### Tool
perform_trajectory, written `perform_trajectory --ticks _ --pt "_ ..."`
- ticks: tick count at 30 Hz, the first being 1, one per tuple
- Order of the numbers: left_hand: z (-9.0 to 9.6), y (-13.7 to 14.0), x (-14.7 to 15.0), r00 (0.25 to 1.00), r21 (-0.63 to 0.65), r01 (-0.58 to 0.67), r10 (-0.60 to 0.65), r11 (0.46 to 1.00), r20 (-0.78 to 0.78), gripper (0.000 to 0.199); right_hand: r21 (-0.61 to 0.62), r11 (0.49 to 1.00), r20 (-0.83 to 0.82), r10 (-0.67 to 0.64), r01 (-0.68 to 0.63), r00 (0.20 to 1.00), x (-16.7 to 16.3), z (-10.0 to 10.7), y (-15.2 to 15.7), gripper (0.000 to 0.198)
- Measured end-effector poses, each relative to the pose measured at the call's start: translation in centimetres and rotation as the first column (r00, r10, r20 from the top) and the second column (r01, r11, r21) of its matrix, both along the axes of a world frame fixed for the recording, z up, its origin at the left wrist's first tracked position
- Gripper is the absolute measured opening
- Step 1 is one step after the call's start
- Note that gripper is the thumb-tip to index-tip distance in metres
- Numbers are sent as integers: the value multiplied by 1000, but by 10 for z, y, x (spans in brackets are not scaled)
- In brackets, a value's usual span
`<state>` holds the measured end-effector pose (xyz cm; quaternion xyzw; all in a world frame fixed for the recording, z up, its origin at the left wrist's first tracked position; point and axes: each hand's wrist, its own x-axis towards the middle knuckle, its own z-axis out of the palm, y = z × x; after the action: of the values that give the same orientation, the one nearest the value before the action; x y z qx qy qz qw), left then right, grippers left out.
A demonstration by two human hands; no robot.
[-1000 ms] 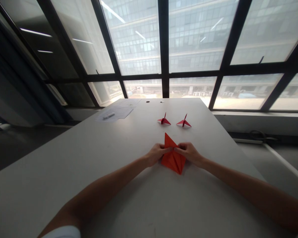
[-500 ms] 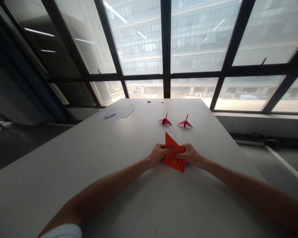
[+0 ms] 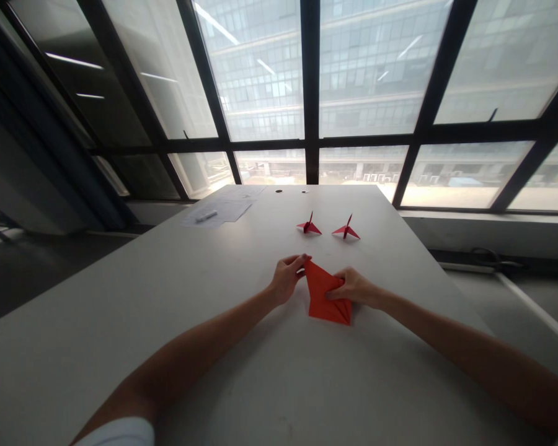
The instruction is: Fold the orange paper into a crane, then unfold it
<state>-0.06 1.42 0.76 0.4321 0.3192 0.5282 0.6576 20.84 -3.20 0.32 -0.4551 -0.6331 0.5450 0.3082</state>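
Note:
A folded sheet of orange-red origami paper [image 3: 322, 298] is held up just over the white table [image 3: 242, 272]. My left hand [image 3: 287, 277] pinches its upper-left corner between thumb and fingers. On the paper's right edge my right hand [image 3: 354, 287] is closed, the thumb lying across the front and the fingers hidden behind. Crease lines fan toward the lower-right corner. Beyond my hands stand two red paper cranes, the left crane [image 3: 309, 227] and the right crane [image 3: 346, 231], wings spread.
Printed sheets of paper [image 3: 232, 207] lie at the table's far left, with a white marker-like stick [image 3: 206, 215] on them. A round hole [image 3: 279, 191] is near the far edge. Large windows with dark frames [image 3: 311, 93] rise behind the table.
My left hand has slid from the paper's middle left up to its top corner and pinches there. The paper has turned slightly; my right hand keeps its hold.

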Motion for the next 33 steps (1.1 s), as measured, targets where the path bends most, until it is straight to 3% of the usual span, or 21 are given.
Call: perform_trajectory --ticks 3,9,12,16,19,22,26,30,33 --pt "1 2 -4 1000 19 -17 17 1000 15 37 -11 999 -26 -33 33 999 -1 0 -1 27" --pt "2 -11 0 931 -24 315 -314 949 -186 52 -25 985 -166 -174 172 971 -2 3 -3 37" --pt "-1 -14 1 929 -10 261 -254 965 -267 47 -28 977 -211 -213 211 954 -2 5 -2 39" --pt "-6 -9 -1 966 -12 122 -121 992 -228 47 -24 972 -309 -231 235 922 0 2 1 37" --pt "-7 -7 -2 971 19 92 -85 996 -222 45 13 949 -267 -299 314 916 1 -5 3 30" --pt "-5 -7 -1 959 175 72 -20 982 -282 40 207 869 -207 -410 449 888 1 -9 6 22" --pt "-4 4 -6 935 403 -33 171 915 -312 44 535 681 -189 -480 499 857 7 -4 6 19" --pt "-8 26 -21 910 290 -210 295 934 -291 38 744 553 -151 -408 376 900 15 -4 8 14" --pt "-9 34 -28 891 298 -211 308 931 -332 31 824 544 17 -306 160 952 18 -11 10 17"
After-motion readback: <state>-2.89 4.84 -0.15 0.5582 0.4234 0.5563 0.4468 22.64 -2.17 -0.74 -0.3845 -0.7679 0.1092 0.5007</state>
